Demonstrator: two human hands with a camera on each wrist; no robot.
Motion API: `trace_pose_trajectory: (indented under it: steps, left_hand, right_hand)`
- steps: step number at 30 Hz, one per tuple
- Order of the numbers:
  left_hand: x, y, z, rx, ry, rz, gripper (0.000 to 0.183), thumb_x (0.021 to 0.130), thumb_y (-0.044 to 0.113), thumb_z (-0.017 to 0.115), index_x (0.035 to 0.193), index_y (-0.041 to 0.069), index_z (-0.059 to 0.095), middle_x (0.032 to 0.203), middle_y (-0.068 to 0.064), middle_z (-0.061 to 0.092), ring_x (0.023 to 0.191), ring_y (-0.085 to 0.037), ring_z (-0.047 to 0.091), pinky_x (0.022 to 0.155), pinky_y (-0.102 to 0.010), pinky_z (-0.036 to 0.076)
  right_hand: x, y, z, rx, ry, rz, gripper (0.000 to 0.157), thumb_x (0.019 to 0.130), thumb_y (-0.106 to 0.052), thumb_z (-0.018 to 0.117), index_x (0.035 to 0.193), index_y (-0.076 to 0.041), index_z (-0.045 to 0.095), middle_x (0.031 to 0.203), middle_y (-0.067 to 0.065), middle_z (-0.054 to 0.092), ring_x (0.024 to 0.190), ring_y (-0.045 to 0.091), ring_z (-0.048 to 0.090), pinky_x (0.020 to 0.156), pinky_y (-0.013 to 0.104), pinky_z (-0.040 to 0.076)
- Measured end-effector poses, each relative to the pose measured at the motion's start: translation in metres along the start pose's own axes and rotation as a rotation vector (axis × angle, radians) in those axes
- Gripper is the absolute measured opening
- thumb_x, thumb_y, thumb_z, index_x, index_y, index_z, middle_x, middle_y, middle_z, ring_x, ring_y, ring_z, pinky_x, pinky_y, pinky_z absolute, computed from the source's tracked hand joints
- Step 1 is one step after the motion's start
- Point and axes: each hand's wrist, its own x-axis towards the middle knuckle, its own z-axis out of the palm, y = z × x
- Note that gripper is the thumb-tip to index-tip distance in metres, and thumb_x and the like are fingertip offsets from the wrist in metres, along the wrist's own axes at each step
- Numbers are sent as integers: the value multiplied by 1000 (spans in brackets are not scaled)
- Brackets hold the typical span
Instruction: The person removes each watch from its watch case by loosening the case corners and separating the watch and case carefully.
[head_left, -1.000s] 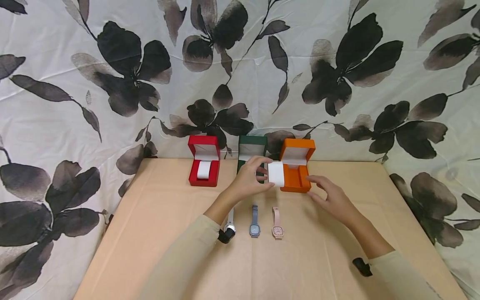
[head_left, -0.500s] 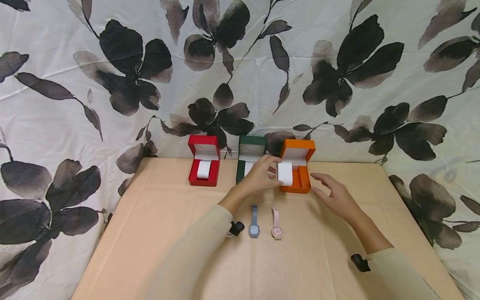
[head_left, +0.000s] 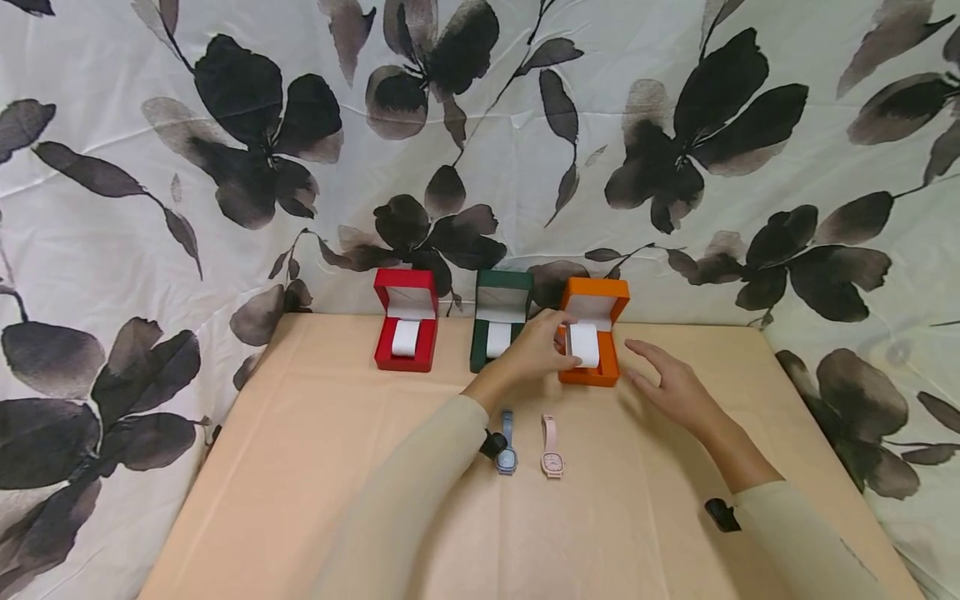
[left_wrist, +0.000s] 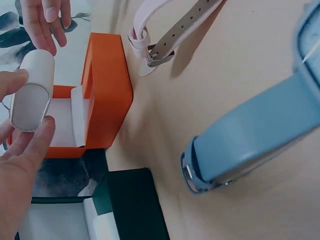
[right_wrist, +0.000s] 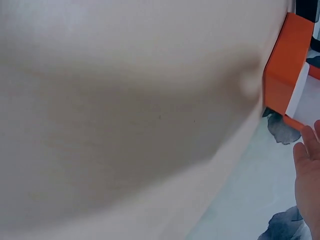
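In the head view, my left hand pinches a white watch cushion between thumb and fingers, over the open orange watch box. The left wrist view shows the cushion by its grey end, tilted above the orange box. To the right of that box, my right hand hovers with loosely spread fingers, holding nothing. In the right wrist view, the right hand shows only in part. Whether the cushion touches the box inside cannot be told.
A green box and a red box stand with lids raised, each with a white cushion inside. A blue watch and a pink watch lie in front. A floral cloth hangs behind the table.
My left hand has carried the white cushion rightward, from the orange box's left edge to over its inside. The left forearm now covers the white watch. The right hand has drawn slightly off the box.
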Motion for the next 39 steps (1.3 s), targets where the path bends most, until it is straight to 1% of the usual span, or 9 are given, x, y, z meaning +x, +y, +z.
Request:
trace_pose_trajectory:
  steps: [2, 8, 13, 19, 25, 27, 30, 35, 39]
  left_hand:
    - [4, -1, 2, 20, -1, -21, 66, 85, 24, 86, 142, 10, 56, 133, -9, 55, 103, -23, 65, 80, -12, 53]
    - [15, -4, 12, 65, -14, -71, 66, 86, 28, 85, 143, 11, 55, 135, -7, 56, 107, -18, 53, 88, -19, 52]
    - [22, -8, 21, 93, -32, -89, 67, 87, 31, 84, 145, 13, 54, 136, -7, 56, 106, -16, 53, 88, -21, 52]
    - [25, -12, 25, 113, -35, -100, 67, 87, 31, 84, 145, 14, 55, 136, -5, 59, 113, -16, 53, 99, -26, 52]
    - [28, -13, 26, 175, -37, -79, 67, 88, 33, 83, 145, 13, 54, 137, -4, 60, 119, -17, 56, 110, -33, 44]
    - [29, -13, 27, 170, -41, -66, 67, 88, 31, 83, 145, 12, 54, 137, -6, 60, 117, -17, 56, 111, -31, 44]
    - [30, -13, 27, 126, -53, -50, 66, 88, 24, 83, 145, 9, 54, 138, -8, 58, 116, -19, 57, 106, -26, 51]
    - [33, -15, 29, 140, -56, -16, 65, 89, 22, 83, 145, 7, 54, 144, -9, 56, 121, -21, 58, 110, -25, 49]
    - [35, -17, 32, 162, -49, -11, 64, 89, 23, 83, 144, 8, 54, 145, -8, 55, 123, -19, 57, 112, -25, 47]
  right_hand:
    - [0, 2, 0, 0, -1, 6, 53, 99, -15, 69, 147, -3, 52, 149, 23, 54, 138, 48, 49, 110, 67, 40]
    - [-1, 8, 0, 13, -1, 17, 52, 99, -14, 69, 147, 0, 52, 148, 25, 55, 137, 49, 49, 110, 67, 39]
    - [-1, 11, 2, 27, -13, 30, 53, 99, -16, 68, 148, -1, 51, 149, 25, 54, 138, 49, 48, 110, 68, 39]
    - [-2, 12, 3, 35, -22, 38, 54, 100, -20, 68, 148, -1, 51, 148, 25, 54, 137, 49, 49, 110, 68, 40]
    - [-2, 15, 4, 32, -15, 46, 54, 100, -18, 69, 147, 0, 51, 146, 27, 56, 135, 48, 51, 110, 68, 40]
    - [-3, 15, 4, 34, -14, 53, 54, 100, -19, 68, 147, 0, 51, 145, 27, 56, 134, 48, 52, 110, 68, 40]
    - [-3, 17, 5, 43, -22, 63, 54, 101, -21, 67, 148, -1, 51, 146, 26, 56, 134, 47, 52, 109, 68, 41]
    - [-3, 18, 5, 59, -32, 65, 53, 101, -21, 67, 148, -1, 51, 147, 26, 54, 135, 47, 51, 109, 68, 42]
    - [-2, 18, 5, 66, -38, 60, 53, 101, -18, 68, 148, 0, 50, 147, 26, 55, 135, 47, 51, 108, 68, 43]
